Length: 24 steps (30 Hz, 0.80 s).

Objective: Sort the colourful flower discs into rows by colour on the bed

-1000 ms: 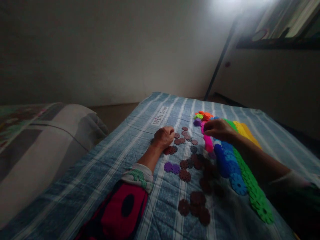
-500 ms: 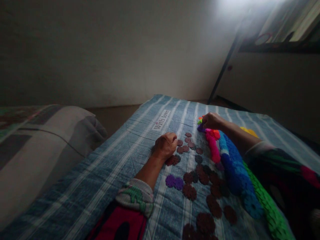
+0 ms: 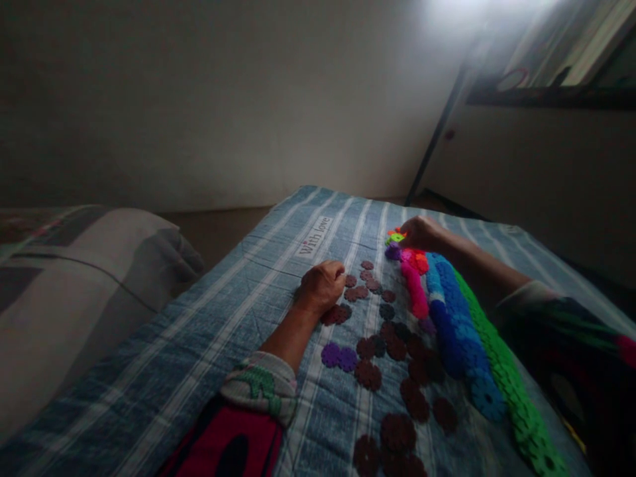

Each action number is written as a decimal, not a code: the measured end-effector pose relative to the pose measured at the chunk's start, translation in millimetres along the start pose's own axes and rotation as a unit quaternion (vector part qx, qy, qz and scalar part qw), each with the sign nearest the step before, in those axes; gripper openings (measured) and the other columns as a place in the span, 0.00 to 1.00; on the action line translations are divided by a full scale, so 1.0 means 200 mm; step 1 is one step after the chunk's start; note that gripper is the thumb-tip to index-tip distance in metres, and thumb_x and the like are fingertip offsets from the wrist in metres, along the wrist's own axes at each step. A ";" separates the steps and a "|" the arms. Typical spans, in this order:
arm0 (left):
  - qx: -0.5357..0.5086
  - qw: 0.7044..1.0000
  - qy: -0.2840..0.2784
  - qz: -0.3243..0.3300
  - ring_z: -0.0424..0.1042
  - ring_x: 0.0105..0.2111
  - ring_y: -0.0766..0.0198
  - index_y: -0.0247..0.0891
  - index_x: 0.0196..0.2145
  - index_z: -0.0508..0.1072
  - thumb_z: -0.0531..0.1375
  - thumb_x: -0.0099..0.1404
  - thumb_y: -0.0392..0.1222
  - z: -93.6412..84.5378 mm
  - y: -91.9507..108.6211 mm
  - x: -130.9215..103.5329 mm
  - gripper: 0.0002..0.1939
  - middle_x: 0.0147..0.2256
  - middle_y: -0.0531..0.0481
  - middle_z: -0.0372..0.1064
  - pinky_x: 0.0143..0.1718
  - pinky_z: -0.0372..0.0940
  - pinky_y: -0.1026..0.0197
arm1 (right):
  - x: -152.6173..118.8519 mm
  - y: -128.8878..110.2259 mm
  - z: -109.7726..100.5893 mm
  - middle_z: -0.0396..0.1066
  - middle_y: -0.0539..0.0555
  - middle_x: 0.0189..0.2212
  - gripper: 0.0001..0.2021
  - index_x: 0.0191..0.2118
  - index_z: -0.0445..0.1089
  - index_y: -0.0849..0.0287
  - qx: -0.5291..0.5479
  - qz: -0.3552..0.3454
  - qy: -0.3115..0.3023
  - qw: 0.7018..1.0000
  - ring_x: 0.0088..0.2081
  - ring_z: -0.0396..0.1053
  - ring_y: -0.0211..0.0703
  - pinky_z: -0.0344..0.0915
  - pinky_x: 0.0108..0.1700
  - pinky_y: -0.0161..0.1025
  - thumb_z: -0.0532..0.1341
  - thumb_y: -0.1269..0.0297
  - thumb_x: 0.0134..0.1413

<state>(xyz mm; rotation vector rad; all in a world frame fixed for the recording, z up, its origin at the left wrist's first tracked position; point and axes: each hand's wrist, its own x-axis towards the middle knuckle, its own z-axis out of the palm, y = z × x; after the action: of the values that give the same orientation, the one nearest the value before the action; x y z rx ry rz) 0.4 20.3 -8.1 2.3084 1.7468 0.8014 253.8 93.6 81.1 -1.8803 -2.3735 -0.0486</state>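
My left hand [image 3: 322,286] rests on the striped cloth with its fingers curled; whatever is inside them is hidden. Just right of it lie small brown discs [image 3: 368,374] with notched edges, and two purple discs [image 3: 338,357] are nearer me. My right hand [image 3: 419,233] reaches to the far pieces, its fingers pinched beside the lime-green and orange discs [image 3: 395,238]. A dark purple piece [image 3: 393,251] sits just below it. Rows of pink [image 3: 414,291], blue [image 3: 460,324] and green discs [image 3: 517,397] run toward me under and beside my right arm.
The discs lie on a blue-and-white striped cloth [image 3: 199,318] printed "With love". A pale covered piece of furniture [image 3: 99,291] stands at the left. Behind is a bare wall [image 3: 223,112], with a window at the upper right.
My right hand has risen slightly off the dark purple piece, which now shows more, toward the lime-green and orange discs. My left hand stays curled by the brown discs. The view has shifted slightly.
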 end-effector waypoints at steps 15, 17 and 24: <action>0.012 1.000 -0.003 0.002 0.73 0.37 0.60 0.39 0.35 0.75 0.54 0.61 0.39 -0.02 0.01 0.02 0.10 0.36 0.47 0.76 0.38 0.63 0.62 | -0.73 -0.15 -0.04 0.75 0.54 0.28 0.08 0.29 0.77 0.56 -0.085 -0.050 -0.175 0.980 0.31 0.70 0.42 0.51 0.27 0.35 0.63 0.59 0.52; 0.012 1.000 -0.004 0.000 0.73 0.37 0.60 0.39 0.34 0.75 0.55 0.61 0.39 -0.02 0.01 0.02 0.10 0.36 0.47 0.76 0.38 0.63 0.62 | -0.76 -0.19 -0.04 0.76 0.55 0.32 0.08 0.33 0.78 0.55 -0.093 -0.052 -0.181 0.978 0.35 0.72 0.45 0.53 0.29 0.35 0.63 0.59 0.53; 0.015 1.000 -0.009 -0.004 0.73 0.38 0.60 0.39 0.34 0.75 0.54 0.61 0.39 -0.03 0.02 0.02 0.10 0.36 0.48 0.76 0.38 0.63 0.63 | -0.77 -0.25 -0.04 0.77 0.58 0.36 0.10 0.39 0.78 0.56 -0.107 -0.050 -0.203 0.972 0.40 0.73 0.49 0.56 0.32 0.36 0.61 0.67 0.53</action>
<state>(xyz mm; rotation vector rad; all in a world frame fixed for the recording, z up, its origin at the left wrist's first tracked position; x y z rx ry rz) 0.7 20.7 0.3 2.3178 1.7708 0.7559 240.7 -68.1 74.2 -2.0256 -2.8353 0.0856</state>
